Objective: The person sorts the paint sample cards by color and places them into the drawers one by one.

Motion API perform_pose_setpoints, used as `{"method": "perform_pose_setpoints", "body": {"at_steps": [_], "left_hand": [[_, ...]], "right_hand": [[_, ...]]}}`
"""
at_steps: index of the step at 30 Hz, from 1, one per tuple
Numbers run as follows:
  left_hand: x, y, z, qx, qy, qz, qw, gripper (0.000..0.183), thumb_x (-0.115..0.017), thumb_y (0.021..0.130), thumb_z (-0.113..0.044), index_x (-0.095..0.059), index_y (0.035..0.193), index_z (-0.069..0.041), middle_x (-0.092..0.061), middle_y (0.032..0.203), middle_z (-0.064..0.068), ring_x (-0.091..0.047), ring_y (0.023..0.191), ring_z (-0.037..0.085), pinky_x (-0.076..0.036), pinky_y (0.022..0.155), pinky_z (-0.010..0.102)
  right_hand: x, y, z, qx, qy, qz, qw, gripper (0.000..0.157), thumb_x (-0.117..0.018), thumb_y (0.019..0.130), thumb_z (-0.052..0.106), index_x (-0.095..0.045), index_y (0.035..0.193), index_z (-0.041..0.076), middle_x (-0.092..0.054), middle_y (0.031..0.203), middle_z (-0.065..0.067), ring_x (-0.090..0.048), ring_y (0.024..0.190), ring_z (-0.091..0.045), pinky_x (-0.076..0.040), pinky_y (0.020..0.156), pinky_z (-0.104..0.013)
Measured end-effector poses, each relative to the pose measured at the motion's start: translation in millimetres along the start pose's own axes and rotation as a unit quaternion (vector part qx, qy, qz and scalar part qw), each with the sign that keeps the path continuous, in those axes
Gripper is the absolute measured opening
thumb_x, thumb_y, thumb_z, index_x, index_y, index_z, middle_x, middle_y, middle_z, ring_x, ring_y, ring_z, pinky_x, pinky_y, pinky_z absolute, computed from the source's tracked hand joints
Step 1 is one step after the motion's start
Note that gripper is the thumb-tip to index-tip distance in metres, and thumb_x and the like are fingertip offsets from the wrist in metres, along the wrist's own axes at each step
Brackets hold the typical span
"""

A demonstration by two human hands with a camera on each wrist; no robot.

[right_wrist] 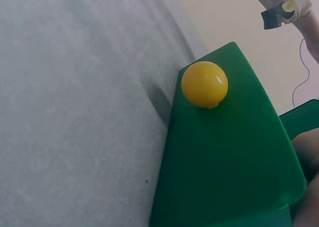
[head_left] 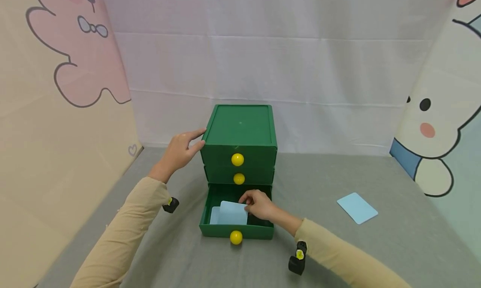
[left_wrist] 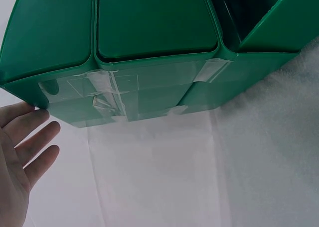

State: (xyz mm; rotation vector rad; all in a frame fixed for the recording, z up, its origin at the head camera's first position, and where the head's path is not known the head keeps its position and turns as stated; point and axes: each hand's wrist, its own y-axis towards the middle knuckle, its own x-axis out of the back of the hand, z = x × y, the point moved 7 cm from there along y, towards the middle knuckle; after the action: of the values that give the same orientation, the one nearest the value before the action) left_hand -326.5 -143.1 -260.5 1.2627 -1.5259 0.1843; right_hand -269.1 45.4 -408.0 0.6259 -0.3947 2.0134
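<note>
A green three-drawer cabinet [head_left: 240, 125] with yellow round knobs stands mid-table, its bottom drawer [head_left: 214, 230] pulled out. My right hand [head_left: 259, 204] reaches into that drawer and pinches a light blue card [head_left: 234, 215] by its right edge, the card tilted up. Behind it another light blue card [head_left: 214, 216] shows at the drawer's left side. My left hand [head_left: 180, 150] rests its fingertips on the cabinet's upper left edge, fingers fairly straight; the left wrist view shows the hand [left_wrist: 20, 152] at the cabinet's corner. In the right wrist view the drawer front [right_wrist: 229, 147] hides most of the right hand.
A third light blue card [head_left: 357, 208] lies on the grey tabletop [head_left: 312, 183] to the right. The upper two drawers are closed, with yellow knobs [head_left: 237, 159] in front. A white curtain [head_left: 263, 62] hangs behind, and printed cartoon panels flank both sides.
</note>
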Motion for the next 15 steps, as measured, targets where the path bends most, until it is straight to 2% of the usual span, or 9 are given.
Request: {"method": "perform_pose_setpoints", "body": {"at_steps": [4,12,15], "left_hand": [[1.3,0.3,-1.5,-0.002,-0.003,0.0,1.0,0.041,-0.05,0.093,-0.015,-0.048,0.129,0.004,-0.051,0.127,0.021,-0.048,0.117,0.034,-0.039,0.097,0.047],[0.4,0.6,-0.2,-0.004,0.0,0.002,1.0,0.041,-0.05,0.093,-0.014,-0.048,0.129,0.003,-0.05,0.128,0.021,-0.048,0.117,0.034,-0.039,0.096,0.047],[0.1,0.4,0.4,-0.003,0.001,0.003,1.0,0.041,-0.05,0.093,-0.015,-0.048,0.13,0.003,-0.05,0.128,0.021,-0.048,0.117,0.034,-0.039,0.096,0.048]], "right_hand": [[1.6,0,0,0.005,-0.018,-0.01,1.0,0.015,-0.057,0.082,-0.009,-0.064,0.093,-0.001,-0.047,0.074,-0.001,-0.042,0.065,-0.014,-0.04,0.056,-0.022],[6.6,-1,6,0.036,-0.005,-0.011,0.999,0.016,-0.058,0.082,-0.007,-0.064,0.095,-0.002,-0.055,0.082,-0.006,-0.047,0.071,-0.014,-0.045,0.063,-0.022],[10.5,-1,8,0.041,0.004,-0.006,0.999,0.016,-0.057,0.083,-0.006,-0.063,0.097,-0.004,-0.056,0.082,-0.009,-0.049,0.07,-0.013,-0.046,0.061,-0.021]]}}
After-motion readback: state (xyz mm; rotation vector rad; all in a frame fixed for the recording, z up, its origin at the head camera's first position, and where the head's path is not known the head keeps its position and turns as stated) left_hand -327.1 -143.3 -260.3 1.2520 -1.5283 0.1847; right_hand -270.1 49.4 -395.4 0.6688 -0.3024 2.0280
